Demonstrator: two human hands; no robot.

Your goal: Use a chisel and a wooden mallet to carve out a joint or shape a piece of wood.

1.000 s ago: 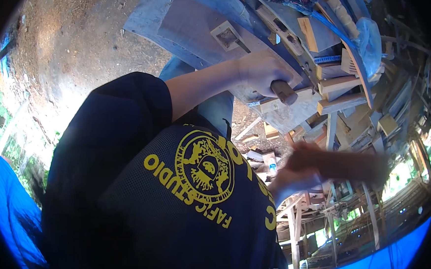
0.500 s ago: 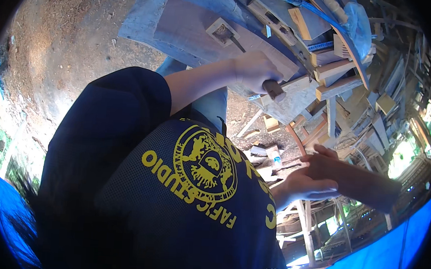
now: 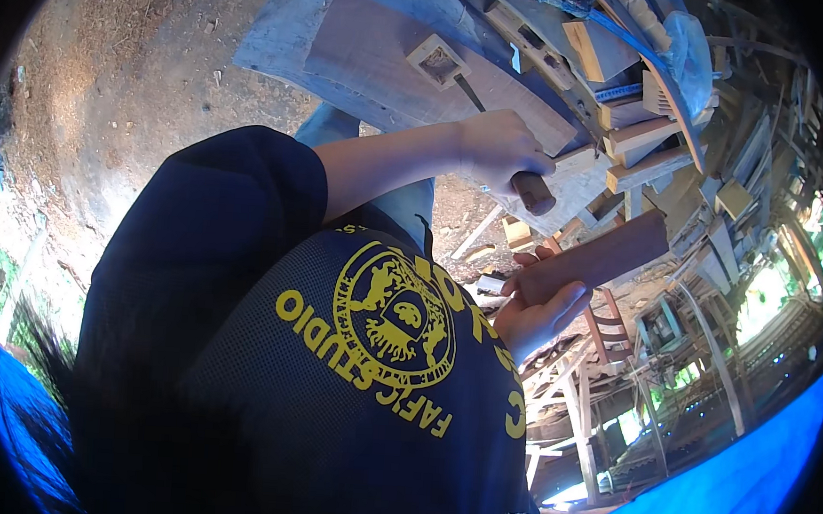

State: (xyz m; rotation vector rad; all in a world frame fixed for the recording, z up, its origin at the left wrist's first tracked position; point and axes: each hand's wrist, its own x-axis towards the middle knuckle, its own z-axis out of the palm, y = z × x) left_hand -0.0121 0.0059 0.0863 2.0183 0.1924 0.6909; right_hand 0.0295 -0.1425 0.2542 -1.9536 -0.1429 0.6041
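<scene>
My left hand (image 3: pixel 505 150) is closed around the brown wooden handle (image 3: pixel 532 193) of a chisel. The chisel's dark blade (image 3: pixel 470 93) slants up to a small square of pale wood (image 3: pixel 420 49) with a recess in its middle, and its tip meets the near corner. That square rests on a wide brown board (image 3: pixel 363 51). In my right hand (image 3: pixel 545 312) is a thick reddish-brown wooden block (image 3: pixel 600 259), gripped near one end. The block's far end is a short way from the chisel handle, not touching it.
A blue-grey sheet (image 3: pixel 274 37) lies beneath the board. Stacked timber offcuts (image 3: pixel 648 163) and a clear plastic bag (image 3: pixel 688 48) are at the right. Wood scraps and a wooden chair-like frame (image 3: pixel 610 326) stand beyond my right hand. Shavings cover the dirt floor (image 3: pixel 158 81).
The wooden block has swung up and in from the lower right, toward the chisel handle. My left hand keeps its grip, shifted slightly right and down in the view.
</scene>
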